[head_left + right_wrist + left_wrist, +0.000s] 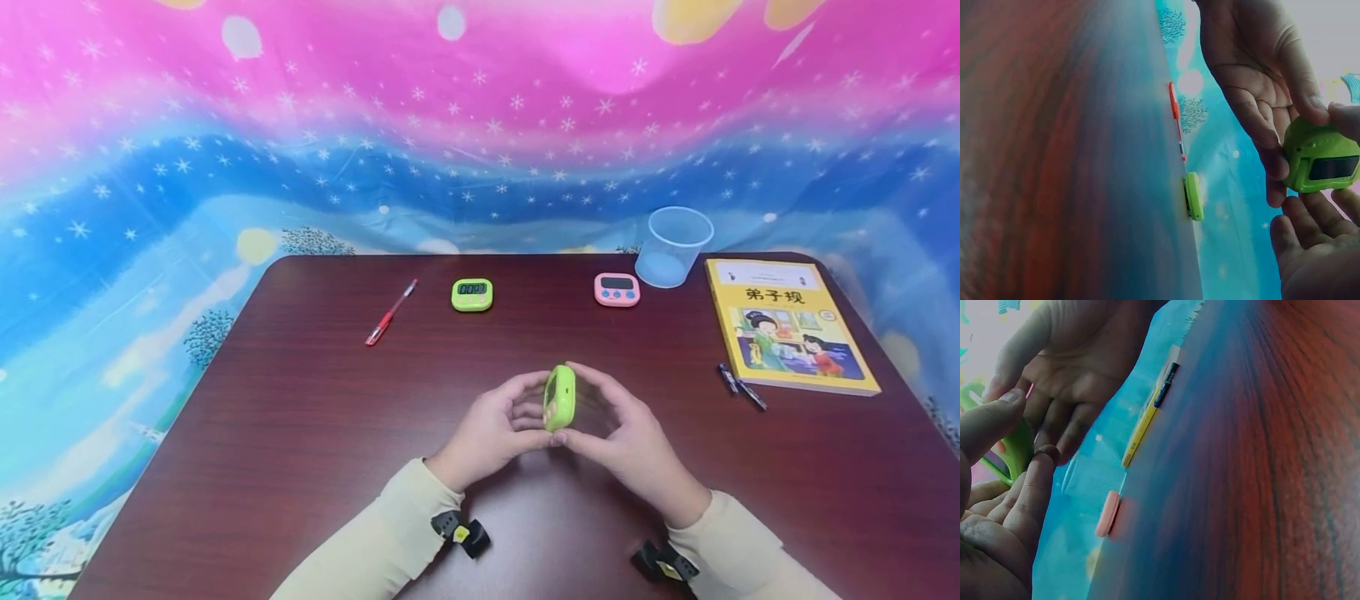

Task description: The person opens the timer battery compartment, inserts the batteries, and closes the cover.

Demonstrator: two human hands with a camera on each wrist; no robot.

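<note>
Handling of a lime-green digital timer (pixel 567 398) between two bare hands above the tabletop (pixel 300 417). The left hand (pixel 491 429) and the right hand (pixel 633 437) both grasp it, thumbs meeting near its lower edge and fingertips set at its upper edge; the casing stands on edge, its display side turned toward the left hand. In the right wrist view, a dark rectangular patch is visible on the opposite face.

Principal hazards, as judged from this posture: (a) slipping, since the hold relies on fingertips against a rounded and probably smooth casing, with the palms well apart from it; (b) a drop onto the tabletop, should one hand let go before the other has a firm hold; (c) an unintended button press, because the left fingers lie close to the pinkish buttons on the display side; (d) a twist, if the two hands were to turn the casing unequally.

Surrounding objects lie farther off, so a knock seems unlikely unless the reach widens: a second green digital timer (pixel 472 295), a pink digital timer (pixel 617 289) beside a translucent plastic cup (pixel 670 250), a red pen (pixel 392 313) that might roll if brushed, and a yellow picture-covered book (pixel 795 333)
</note>
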